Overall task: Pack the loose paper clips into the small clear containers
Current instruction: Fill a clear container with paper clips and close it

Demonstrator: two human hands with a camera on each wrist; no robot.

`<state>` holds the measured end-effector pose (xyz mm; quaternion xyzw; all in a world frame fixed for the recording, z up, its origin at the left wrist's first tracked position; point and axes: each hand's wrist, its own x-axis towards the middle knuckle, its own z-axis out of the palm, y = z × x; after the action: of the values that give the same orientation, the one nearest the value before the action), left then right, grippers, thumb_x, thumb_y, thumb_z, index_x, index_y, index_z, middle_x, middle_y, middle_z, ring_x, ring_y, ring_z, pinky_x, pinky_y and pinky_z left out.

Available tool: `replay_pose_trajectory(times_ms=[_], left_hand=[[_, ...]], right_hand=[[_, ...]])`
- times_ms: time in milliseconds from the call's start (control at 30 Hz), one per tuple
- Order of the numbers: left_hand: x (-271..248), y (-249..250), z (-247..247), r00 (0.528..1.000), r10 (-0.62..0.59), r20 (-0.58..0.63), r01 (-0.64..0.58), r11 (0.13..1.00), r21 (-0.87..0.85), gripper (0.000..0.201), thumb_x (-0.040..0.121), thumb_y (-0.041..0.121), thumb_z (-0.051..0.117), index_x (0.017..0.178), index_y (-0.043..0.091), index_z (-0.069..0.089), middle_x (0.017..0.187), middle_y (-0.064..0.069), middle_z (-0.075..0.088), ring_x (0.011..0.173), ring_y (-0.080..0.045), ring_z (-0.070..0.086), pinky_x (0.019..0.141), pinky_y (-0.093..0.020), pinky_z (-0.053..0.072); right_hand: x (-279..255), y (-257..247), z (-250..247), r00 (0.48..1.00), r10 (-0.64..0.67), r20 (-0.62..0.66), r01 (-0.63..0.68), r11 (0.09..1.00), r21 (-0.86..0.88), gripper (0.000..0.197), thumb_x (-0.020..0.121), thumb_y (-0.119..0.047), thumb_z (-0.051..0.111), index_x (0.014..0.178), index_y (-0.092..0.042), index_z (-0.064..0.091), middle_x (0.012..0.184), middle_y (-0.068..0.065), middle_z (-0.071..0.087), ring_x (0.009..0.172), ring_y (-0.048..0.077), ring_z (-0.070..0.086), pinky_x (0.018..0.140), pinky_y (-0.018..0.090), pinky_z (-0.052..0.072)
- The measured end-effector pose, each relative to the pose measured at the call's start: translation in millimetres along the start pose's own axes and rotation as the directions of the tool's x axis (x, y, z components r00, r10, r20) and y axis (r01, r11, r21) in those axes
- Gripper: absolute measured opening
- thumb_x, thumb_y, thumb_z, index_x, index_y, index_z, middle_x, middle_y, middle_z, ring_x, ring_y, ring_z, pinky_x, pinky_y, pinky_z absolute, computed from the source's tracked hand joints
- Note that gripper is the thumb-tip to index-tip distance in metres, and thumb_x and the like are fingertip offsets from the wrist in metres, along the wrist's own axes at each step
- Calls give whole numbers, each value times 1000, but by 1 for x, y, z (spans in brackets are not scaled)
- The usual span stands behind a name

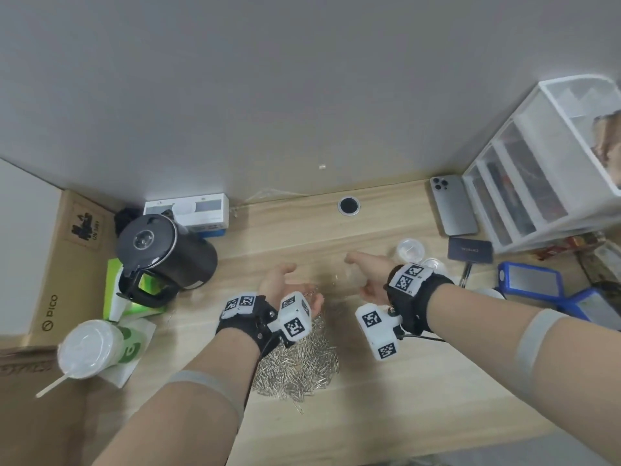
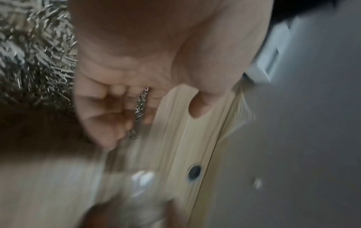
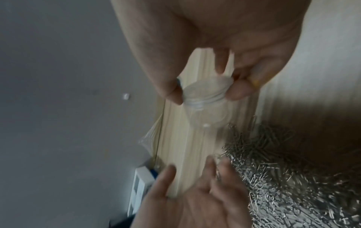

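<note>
A big pile of silver paper clips (image 1: 299, 361) (image 2: 35, 46) (image 3: 283, 177) lies on the wooden desk (image 1: 386, 415) between my forearms. My left hand (image 1: 304, 285) (image 2: 136, 100) hovers above the pile's far edge, palm turned up, fingers curled round a small bunch of paper clips (image 1: 314, 292) (image 2: 139, 108) that dangles in a chain. To its right, my right hand (image 1: 354, 275) (image 3: 205, 95) pinches a small clear container (image 1: 346, 277) (image 3: 205, 108) by its threaded rim, held off the desk and tilted. The left hand (image 3: 195, 192) sits close to the container.
A black kettle (image 1: 164, 253) and a lidded paper cup (image 1: 90, 348) stand at the left. More clear containers and lids (image 1: 410, 248) sit behind my right hand. A phone (image 1: 453, 210), a drawer organizer (image 1: 537, 173) and blue cases (image 1: 531, 280) fill the right side.
</note>
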<state>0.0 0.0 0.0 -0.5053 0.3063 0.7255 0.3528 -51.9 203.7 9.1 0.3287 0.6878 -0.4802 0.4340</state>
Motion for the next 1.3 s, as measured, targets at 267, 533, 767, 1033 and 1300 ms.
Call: replay_pose_trajectory(times_ms=[267,533,767,1033,1300], left_hand=[[-7,-6,12,991,42,124,-70,970,234,48,100,45,45,125,4,50,87,-12,64,64,-26,60,52,-28,50],[-5,-8,15,996,66,55,-82,928,364,41,108,34,36,117,-2,52,69,-17,65,40,-26,61,37,-24,48],[5,-5,6,982,163,-96,-103,885,453,50,107,40,35,134,-1,47,66,-15,61,44,-23,56,41,-23,48],[8,-7,-45,956,220,-194,-139,922,361,57,102,44,42,146,8,41,79,-14,67,44,-19,49,39,-24,44],[-2,-16,-88,980,156,-126,-132,975,181,39,99,44,39,103,9,56,63,-8,58,35,-18,45,39,-19,39]], right_hand=[[-25,-11,37,947,-211,243,251,957,-147,28,84,-32,70,91,-9,56,90,11,71,78,24,72,86,46,58],[-18,8,36,901,-322,292,398,881,-255,67,55,-38,74,116,-17,57,95,5,71,77,18,69,87,43,58],[-10,17,21,742,-587,323,670,627,-398,51,70,-23,80,116,-28,58,116,1,57,81,10,56,84,30,50],[12,32,-36,886,-464,-21,171,367,-914,46,85,-37,55,126,-19,46,123,9,47,98,31,56,80,39,49],[28,50,-34,876,-481,-25,32,111,-993,40,84,-6,54,123,-12,45,123,10,46,94,28,59,64,38,46]])
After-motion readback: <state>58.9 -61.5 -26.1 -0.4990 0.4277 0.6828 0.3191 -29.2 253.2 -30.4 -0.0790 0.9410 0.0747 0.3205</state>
